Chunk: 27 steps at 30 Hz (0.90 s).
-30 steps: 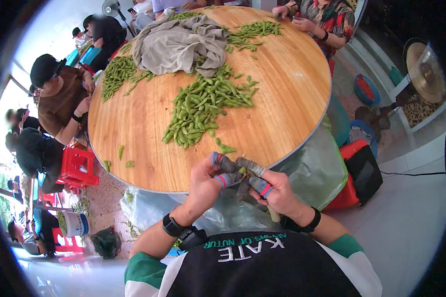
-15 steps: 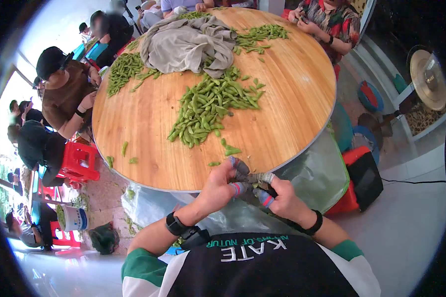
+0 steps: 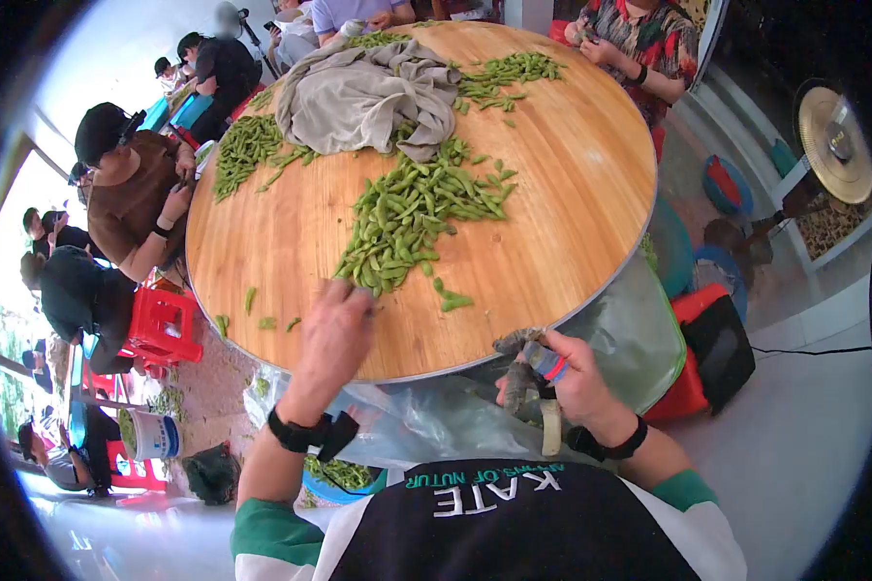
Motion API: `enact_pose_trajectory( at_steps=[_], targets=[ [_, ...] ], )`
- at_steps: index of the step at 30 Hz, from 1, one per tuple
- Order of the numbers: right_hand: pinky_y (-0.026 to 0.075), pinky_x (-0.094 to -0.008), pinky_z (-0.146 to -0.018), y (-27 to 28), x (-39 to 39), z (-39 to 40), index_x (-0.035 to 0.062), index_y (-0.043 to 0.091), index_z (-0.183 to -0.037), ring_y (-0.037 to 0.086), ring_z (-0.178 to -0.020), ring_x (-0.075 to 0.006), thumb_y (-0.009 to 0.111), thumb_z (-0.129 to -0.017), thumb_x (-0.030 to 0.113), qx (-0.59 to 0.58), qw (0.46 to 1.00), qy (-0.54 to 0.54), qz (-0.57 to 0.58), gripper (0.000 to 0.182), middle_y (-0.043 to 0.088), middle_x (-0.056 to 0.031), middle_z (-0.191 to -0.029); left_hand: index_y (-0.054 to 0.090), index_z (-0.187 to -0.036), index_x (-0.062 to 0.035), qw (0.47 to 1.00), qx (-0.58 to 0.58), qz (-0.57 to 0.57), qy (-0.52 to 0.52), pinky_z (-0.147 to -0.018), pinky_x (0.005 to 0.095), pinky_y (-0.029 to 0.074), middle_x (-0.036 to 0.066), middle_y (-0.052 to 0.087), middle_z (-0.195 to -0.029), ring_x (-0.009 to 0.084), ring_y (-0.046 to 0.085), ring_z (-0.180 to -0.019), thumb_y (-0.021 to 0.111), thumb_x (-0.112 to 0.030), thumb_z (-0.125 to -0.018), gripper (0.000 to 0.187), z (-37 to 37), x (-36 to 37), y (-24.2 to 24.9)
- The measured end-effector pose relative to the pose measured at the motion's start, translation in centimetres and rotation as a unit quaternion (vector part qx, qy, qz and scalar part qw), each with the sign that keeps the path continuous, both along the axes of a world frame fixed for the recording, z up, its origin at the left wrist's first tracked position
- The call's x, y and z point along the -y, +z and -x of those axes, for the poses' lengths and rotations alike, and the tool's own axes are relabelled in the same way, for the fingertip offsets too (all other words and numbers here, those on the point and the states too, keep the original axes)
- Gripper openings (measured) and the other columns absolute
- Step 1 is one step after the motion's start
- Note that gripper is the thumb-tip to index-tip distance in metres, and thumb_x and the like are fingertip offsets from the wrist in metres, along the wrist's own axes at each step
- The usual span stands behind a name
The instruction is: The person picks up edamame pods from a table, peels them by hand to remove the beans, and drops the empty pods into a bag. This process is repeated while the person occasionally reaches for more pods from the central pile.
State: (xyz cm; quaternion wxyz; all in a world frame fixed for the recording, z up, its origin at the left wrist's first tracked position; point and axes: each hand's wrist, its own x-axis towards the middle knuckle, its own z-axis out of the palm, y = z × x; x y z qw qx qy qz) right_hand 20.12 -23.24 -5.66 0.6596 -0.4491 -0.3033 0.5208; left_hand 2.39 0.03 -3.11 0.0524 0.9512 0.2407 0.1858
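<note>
My left hand point(image 3: 334, 329) is over the table by the lower edge of a pile of green pods point(image 3: 397, 218); its fingertips are blurred, so their hold cannot be made out. My right hand point(image 3: 574, 380) is at the table's near edge, its fingers bent together around something grey-green that I cannot make out. Grey wrappings point(image 3: 523, 387) cover its fingers, with a red and blue band near the thumb. A few loose pods point(image 3: 451, 296) lie between the two hands.
The round wooden table point(image 3: 572, 203) bears a grey cloth point(image 3: 358, 97) and more pods point(image 3: 247, 150). People sit around it. Clear plastic sheeting point(image 3: 407, 416) hangs below the near edge. A red stool point(image 3: 163, 324) is at left, a fan point(image 3: 833, 145) at right.
My left hand has parted from my right and moved left and up to the pods. My right hand has shifted slightly right and turned, showing more of its wrapped fingers.
</note>
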Motion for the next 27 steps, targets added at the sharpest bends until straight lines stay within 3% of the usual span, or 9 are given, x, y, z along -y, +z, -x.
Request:
enact_pose_trajectory(
  at_steps=[2,6,9,11,15,18,20,23,27],
  targets=[
    [0.054,-0.037,-0.059,-0.1,-0.1,0.4,-0.0006,0.053,-0.098,0.065,-0.063,-0.0258,0.038,-0.099,0.024,-0.076,0.996,-0.022,0.028,0.029,0.063,-0.016,-0.075,0.06,-0.09,-0.0037,0.984,0.038,0.143,-0.095,-0.069,0.0435,0.047,0.015,0.055,-0.086,0.0356,0.057,-0.081,0.062,-0.004,-0.073,0.017,-2.4,1.4,-0.8],
    [0.052,-0.0355,-0.054,-1.2,0.1,0.3,-0.0006,0.053,-0.101,0.062,-0.058,-0.026,0.032,-0.1,0.029,-0.044,0.996,-0.023,0.071,0.037,0.062,-0.0181,-0.074,0.06,-0.093,-0.0053,0.986,0.022,0.121,-0.112,-0.067,0.0438,0.048,0.015,0.054,-0.087,0.0359,0.057,-0.077,0.064,-0.009,-0.076,0.018,-5.7,3.9,-2.4],
    [0.045,-0.0316,-0.047,-1.8,0.4,0.4,0.0004,0.053,-0.102,0.055,-0.052,-0.0219,0.032,-0.099,0.028,-0.093,0.992,-0.048,0.076,0.035,0.059,-0.0158,-0.069,0.06,-0.098,-0.0062,0.988,0.012,0.112,-0.107,-0.066,0.0444,0.047,0.014,0.052,-0.083,0.0355,0.055,-0.076,0.065,-0.001,-0.07,0.028,-5.9,4.1,-2.6],
    [0.033,-0.023,-0.041,-1.9,0.3,0.8,-0.0005,0.051,-0.122,0.043,-0.046,-0.0094,0.038,-0.097,0.014,-0.216,0.976,-0.01,-0.009,0.032,0.06,-0.0107,-0.072,0.059,-0.097,-0.0052,0.979,0.054,0.08,-0.181,-0.066,0.0433,0.046,0.015,0.051,-0.086,0.0352,0.054,-0.079,0.066,0.0,-0.069,0.03,-5.1,3.9,-2.8],
    [0.033,-0.0219,-0.041,-1.9,-0.1,1.2,0.0007,0.051,-0.123,0.043,-0.047,-0.0085,0.035,-0.098,0.016,-0.17,0.985,0.01,0.022,0.033,0.061,-0.0106,-0.073,0.059,-0.098,-0.0038,0.971,0.073,0.115,-0.197,-0.067,0.0398,0.046,0.016,0.052,-0.09,0.0343,0.054,-0.082,0.065,0.001,-0.07,0.029,-4.4,3.4,-3.1],
    [0.032,-0.0213,-0.041,-1.3,-0.3,1.3,0.0018,0.051,-0.123,0.042,-0.047,-0.0078,0.035,-0.099,0.017,-0.124,0.991,0.032,0.046,0.033,0.062,-0.0113,-0.075,0.059,-0.098,-0.0029,0.962,0.135,0.217,-0.098,-0.066,0.0373,0.046,0.016,0.053,-0.088,0.0342,0.054,-0.081,0.063,0.001,-0.073,0.026,-4.2,4.0,-2.7],
    [0.032,-0.0233,-0.045,-0.6,-0.3,1.3,0.0021,0.05,-0.127,0.041,-0.048,-0.0104,0.025,-0.1,0.028,0.0,0.997,0.03,0.076,0.045,0.049,-0.0052,-0.061,0.059,-0.1,-0.0037,0.965,0.147,0.184,-0.118,-0.066,0.0364,0.046,0.015,0.054,-0.088,0.0347,0.055,-0.08,0.063,0.0,-0.075,0.025,-3.4,3.1,-2.9],
    [0.032,-0.0215,-0.041,-2.3,-0.3,1.1,0.0021,0.052,-0.123,0.042,-0.045,-0.0075,0.036,-0.099,0.018,-0.084,0.995,0.017,0.049,0.033,0.062,-0.0098,-0.073,0.06,-0.099,-0.0046,0.977,0.103,0.158,-0.102,-0.065,0.0388,0.045,0.015,0.053,-0.086,0.035,0.055,-0.076,0.062,-0.001,-0.076,0.023,-2.3,2.7,-2.4],
    [0.032,-0.0216,-0.04,-1.9,-0.3,1.2,0.0018,0.052,-0.123,0.042,-0.045,-0.0074,0.036,-0.098,0.017,-0.084,0.995,0.012,0.046,0.033,0.061,-0.0094,-0.072,0.06,-0.097,-0.0051,0.982,0.068,0.136,-0.113,-0.064,0.0416,0.045,0.015,0.051,-0.083,0.0349,0.055,-0.075,0.061,0.002,-0.072,0.026,-2.1,3.7,-1.8]
  ],
)
